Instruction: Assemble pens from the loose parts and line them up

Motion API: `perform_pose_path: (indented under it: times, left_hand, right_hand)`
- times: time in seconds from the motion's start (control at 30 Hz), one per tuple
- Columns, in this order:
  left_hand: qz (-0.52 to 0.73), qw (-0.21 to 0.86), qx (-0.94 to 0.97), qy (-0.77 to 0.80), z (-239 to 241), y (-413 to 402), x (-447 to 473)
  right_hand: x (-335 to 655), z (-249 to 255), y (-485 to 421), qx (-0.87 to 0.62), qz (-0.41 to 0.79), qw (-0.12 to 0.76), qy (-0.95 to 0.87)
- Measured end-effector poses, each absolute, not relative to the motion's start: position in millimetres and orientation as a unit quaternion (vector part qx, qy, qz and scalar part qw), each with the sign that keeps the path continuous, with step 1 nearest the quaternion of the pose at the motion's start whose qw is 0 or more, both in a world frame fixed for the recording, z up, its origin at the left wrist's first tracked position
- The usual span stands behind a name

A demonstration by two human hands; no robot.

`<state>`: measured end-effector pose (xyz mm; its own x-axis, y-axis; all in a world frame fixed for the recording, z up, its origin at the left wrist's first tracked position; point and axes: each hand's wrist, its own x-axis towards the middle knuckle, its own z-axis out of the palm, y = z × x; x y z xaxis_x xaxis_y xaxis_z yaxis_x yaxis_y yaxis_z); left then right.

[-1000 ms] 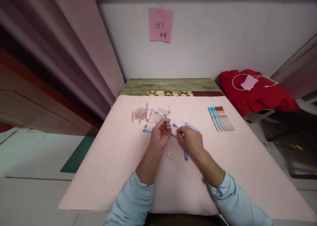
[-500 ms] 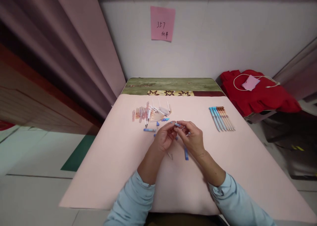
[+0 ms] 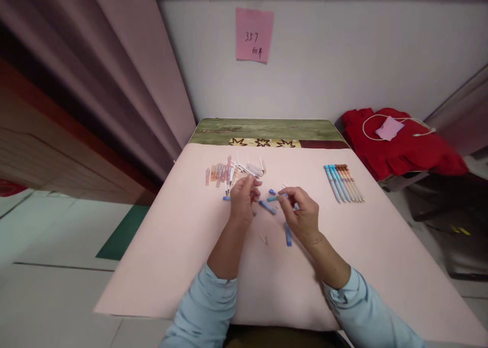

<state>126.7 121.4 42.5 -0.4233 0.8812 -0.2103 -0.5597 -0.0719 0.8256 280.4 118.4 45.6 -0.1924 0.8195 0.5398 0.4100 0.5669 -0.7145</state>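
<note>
My left hand (image 3: 241, 200) reaches forward with curled fingers at the near edge of a pile of loose pen parts (image 3: 235, 171): white refills and clear orange tubes. What its fingertips pinch is too small to tell. My right hand (image 3: 301, 213) is closed on a light blue pen barrel (image 3: 273, 198), which sticks out to the left of its fingers. A blue piece (image 3: 267, 206) lies on the pink table cover (image 3: 183, 246) between the hands. Another blue piece (image 3: 287, 234) lies by my right wrist. A small white bit (image 3: 263, 239) lies close by.
A row of several finished pens (image 3: 343, 182), blue and brown, lies at the right of the cover. A red cloth (image 3: 400, 142) with a white cable sits beside the table at the right. A pink note (image 3: 253, 34) hangs on the wall. A curtain hangs at the left.
The hands were together over the middle of the cover. They have separated: my left hand went forward and left to the pile, while my right hand keeps the blue barrel.
</note>
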Motion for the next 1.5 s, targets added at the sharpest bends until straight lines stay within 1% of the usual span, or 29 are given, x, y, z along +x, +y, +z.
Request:
perform_pose_path:
  times: [0.07,0.13,0.17,0.2,0.33,0.43,0.77,0.87,1.0,1.13,1.2,1.33,1.5]
  left_hand:
    - [0.749,0.448,0.161,0.461,43.3,123.8,121.0]
    - [0.759,0.432,0.152,0.463,42.8,125.0,116.7]
    - [0.758,0.432,0.148,0.466,42.2,125.1,115.4]
    - [0.755,0.436,0.145,0.468,41.6,124.9,114.7]
    - [0.743,0.456,0.138,0.47,39.1,124.0,115.0]
    - [0.742,0.459,0.135,0.47,38.6,123.6,115.2]
    - [0.724,0.484,0.158,0.466,39.1,121.4,117.6]
    - [0.722,0.485,0.158,0.467,37.8,121.8,118.6]
    - [0.72,0.485,0.156,0.471,37.1,121.9,119.6]
    - [0.717,0.489,0.16,0.471,37.8,121.5,120.2]
    - [0.716,0.49,0.162,0.47,38.6,121.3,120.3]
    - [0.71,0.498,0.183,0.464,40.4,120.9,121.1]
    - [0.649,0.549,0.231,0.473,41.2,119.7,126.8]
  right_hand:
    - [277.9,39.5,117.7,-0.373,0.21,0.406,-0.808]
    - [275.5,30.5,118.2,-0.335,0.211,0.321,-0.86]
    - [274.7,26.1,118.6,-0.327,0.208,0.294,-0.874]
    - [274.2,22.3,119.1,-0.326,0.202,0.283,-0.879]
    - [274.1,15.2,120.9,-0.351,0.192,0.295,-0.868]
    - [274.5,15.4,121.1,-0.363,0.197,0.283,-0.866]
    - [273.6,16.6,119.1,-0.369,0.189,0.312,-0.855]
    - [273.4,18.7,119.6,-0.381,0.195,0.3,-0.852]
    - [272.6,19.8,119.5,-0.393,0.193,0.331,-0.836]
    - [271.4,19.2,118.1,-0.392,0.189,0.315,-0.843]
    - [271.0,20.6,117.2,-0.392,0.189,0.34,-0.834]
    - [270.8,27.4,116.2,-0.404,0.177,0.421,-0.792]
    - [271.6,34.8,116.5,-0.428,0.188,0.49,-0.736]
